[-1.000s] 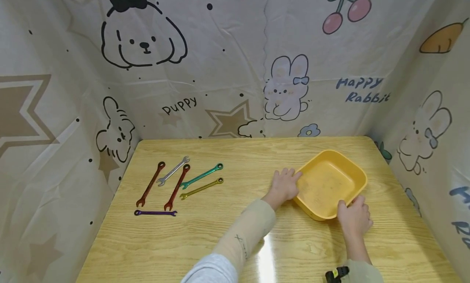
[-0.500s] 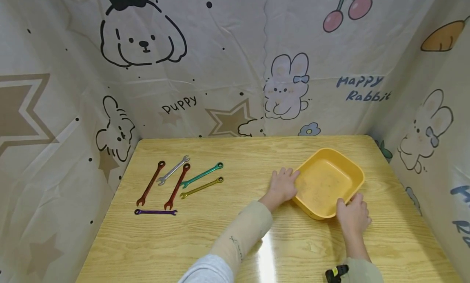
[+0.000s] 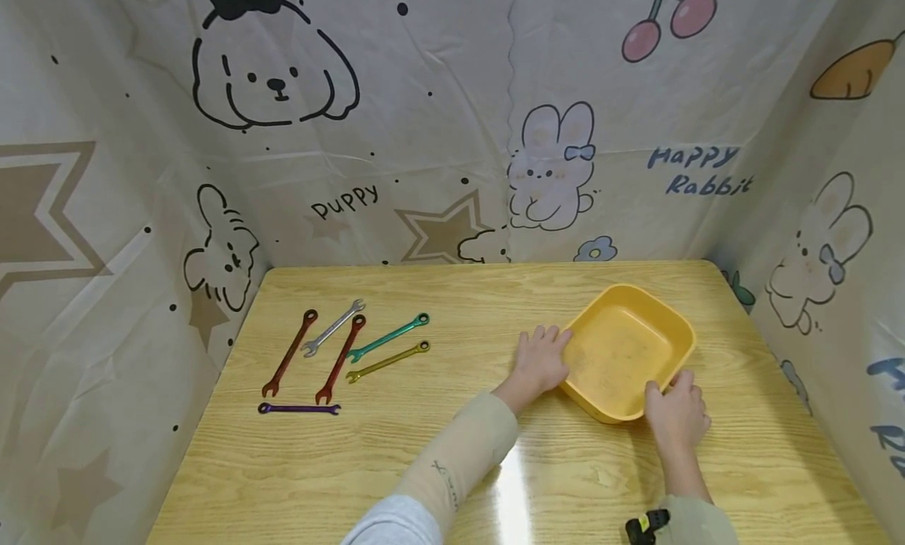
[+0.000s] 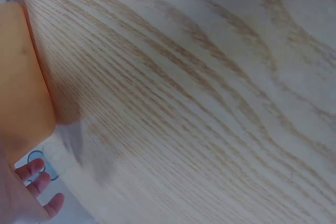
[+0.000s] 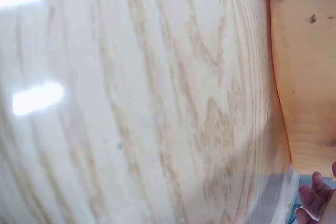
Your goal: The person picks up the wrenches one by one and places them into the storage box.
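Note:
In the head view a yellow plastic basin (image 3: 618, 355), square with rounded corners, sits at the right of the table. My left hand (image 3: 540, 362) touches its left side with the fingers extended; the thumb is mostly hidden. My right hand (image 3: 676, 410) holds the near right side, thumb at the rim and fingers along the outside. In the left wrist view, fingers (image 4: 41, 183) show below the basin wall (image 4: 23, 77). Several wrenches lie at the left: two red ones, a silver wrench (image 3: 334, 327), a teal wrench (image 3: 389, 338), a yellow wrench (image 3: 389, 362) and a purple wrench (image 3: 298, 409).
The wood-grain table (image 3: 467, 301) is bounded by patterned cloth (image 3: 438, 97) at the back and both sides. The basin stands near the right edge, well apart from the wrenches. A small black device (image 3: 646, 527) sits on the right sleeve.
The basin has slid slightly left on the table, and both hands have moved with it. The wrenches lie as before.

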`<state>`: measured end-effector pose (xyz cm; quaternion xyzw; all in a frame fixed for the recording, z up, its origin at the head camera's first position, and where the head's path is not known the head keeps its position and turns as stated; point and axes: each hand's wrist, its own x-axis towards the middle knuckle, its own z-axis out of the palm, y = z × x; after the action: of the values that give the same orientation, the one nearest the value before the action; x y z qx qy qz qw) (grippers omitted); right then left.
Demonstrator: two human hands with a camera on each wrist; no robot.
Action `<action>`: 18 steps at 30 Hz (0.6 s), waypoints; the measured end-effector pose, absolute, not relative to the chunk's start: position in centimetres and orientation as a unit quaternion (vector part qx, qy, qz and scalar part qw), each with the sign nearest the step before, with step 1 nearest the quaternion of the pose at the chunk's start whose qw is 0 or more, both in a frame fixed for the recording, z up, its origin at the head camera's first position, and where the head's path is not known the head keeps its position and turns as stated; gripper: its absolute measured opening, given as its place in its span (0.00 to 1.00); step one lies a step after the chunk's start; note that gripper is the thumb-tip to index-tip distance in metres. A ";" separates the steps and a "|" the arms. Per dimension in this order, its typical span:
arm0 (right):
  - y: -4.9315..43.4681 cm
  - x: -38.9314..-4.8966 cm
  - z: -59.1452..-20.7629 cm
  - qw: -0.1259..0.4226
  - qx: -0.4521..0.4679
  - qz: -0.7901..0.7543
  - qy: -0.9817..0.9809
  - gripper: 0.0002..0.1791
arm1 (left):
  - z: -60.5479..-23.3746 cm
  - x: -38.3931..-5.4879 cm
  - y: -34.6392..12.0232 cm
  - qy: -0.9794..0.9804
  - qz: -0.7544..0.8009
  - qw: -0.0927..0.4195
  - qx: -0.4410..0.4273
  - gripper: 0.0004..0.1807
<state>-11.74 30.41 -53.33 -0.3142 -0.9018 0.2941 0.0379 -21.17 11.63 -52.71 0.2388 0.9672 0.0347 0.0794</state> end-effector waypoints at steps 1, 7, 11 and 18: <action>30.4 -11.7 -53.4 0.038 -0.312 0.293 -0.903 0.23 | -52.7 -21.1 11.6 0.968 0.037 0.079 0.237 0.33; 30.3 -11.8 -53.5 0.044 -0.300 0.295 -0.906 0.22 | -52.8 -20.8 11.3 0.971 0.049 0.069 0.225 0.33; 30.3 -12.0 -53.5 0.045 -0.294 0.296 -0.908 0.22 | -53.0 -20.6 11.1 0.972 0.054 0.066 0.217 0.33; 29.9 -12.1 -53.6 0.047 -0.286 0.290 -0.912 0.20 | -53.1 -20.1 10.6 0.975 0.058 0.051 0.207 0.34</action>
<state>-12.12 29.95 -53.64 -0.2860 -0.9121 0.2897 0.0474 -20.11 10.62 -53.12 0.2071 0.9752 0.0584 0.0510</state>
